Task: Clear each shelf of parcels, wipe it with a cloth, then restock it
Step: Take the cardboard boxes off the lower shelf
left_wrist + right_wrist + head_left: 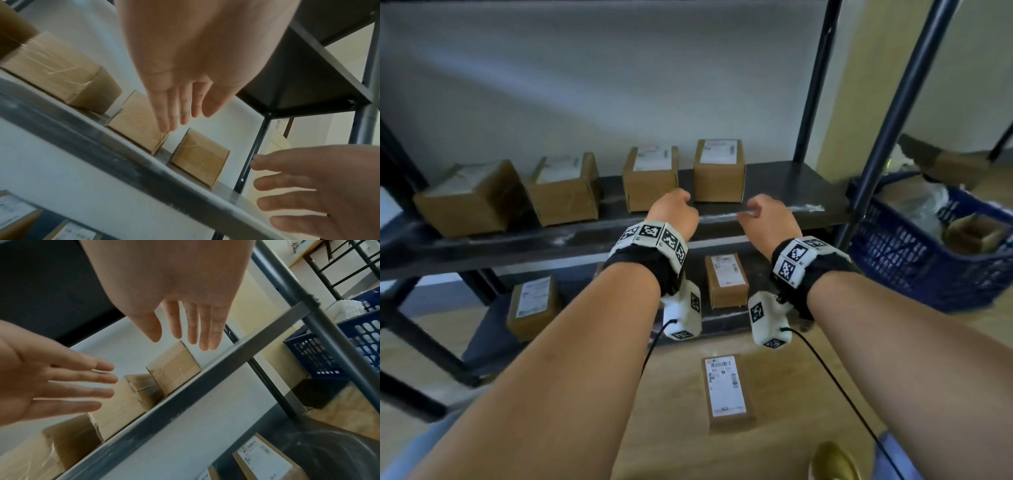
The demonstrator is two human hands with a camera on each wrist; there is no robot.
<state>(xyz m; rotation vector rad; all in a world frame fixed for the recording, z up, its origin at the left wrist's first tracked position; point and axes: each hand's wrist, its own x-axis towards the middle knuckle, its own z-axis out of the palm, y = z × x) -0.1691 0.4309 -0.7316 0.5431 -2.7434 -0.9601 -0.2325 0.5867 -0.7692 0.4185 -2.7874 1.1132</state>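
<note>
Brown taped parcels [719, 171], white labels

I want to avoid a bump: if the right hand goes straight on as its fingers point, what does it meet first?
Probably the rightmost parcel on the shelf. The right hand is open and empty, fingers aimed near that box's right side; depth is unclear, so it may pass beside it.

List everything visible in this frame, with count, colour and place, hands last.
Parcels on upper shelf: four, brown cardboard, white labels, in a row.
Parcels on lower shelf: at least two, brown, labelled.
Parcel on floor: one, brown, labelled, below the hands.
Shelving unit: one, dark metal, dusty front edge.
Crate: one, blue plastic, right of the unit, holding packing material.
Wrist bands: two, black with coded white tags.
Left hand: empty, fingers straight.
Right hand: empty, fingers straight.
</note>
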